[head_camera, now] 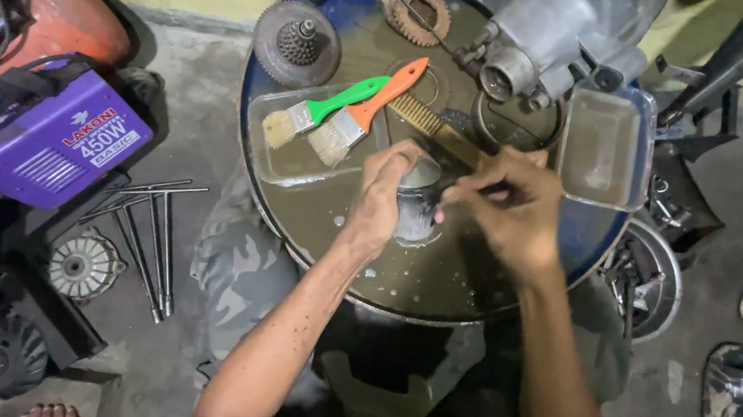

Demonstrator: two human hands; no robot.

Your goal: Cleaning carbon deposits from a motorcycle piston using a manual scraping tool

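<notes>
Two hands, left hand point(382, 191) grip around metal cylinder point(415, 206), right hand point(506, 200) beside it

L hand point(379, 193) curled in grip; R hand point(508, 200) pinching, fingers bent.

One head-worn view – looking steeply down, close over the drum top point(437, 284) (a single camera)

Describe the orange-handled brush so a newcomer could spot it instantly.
Start at the round drum top used as a workbench. In the clear tray on its left half lie two paintbrushes. The orange-handled brush lies right of the green-handled one, nearest the left hand.
</notes>
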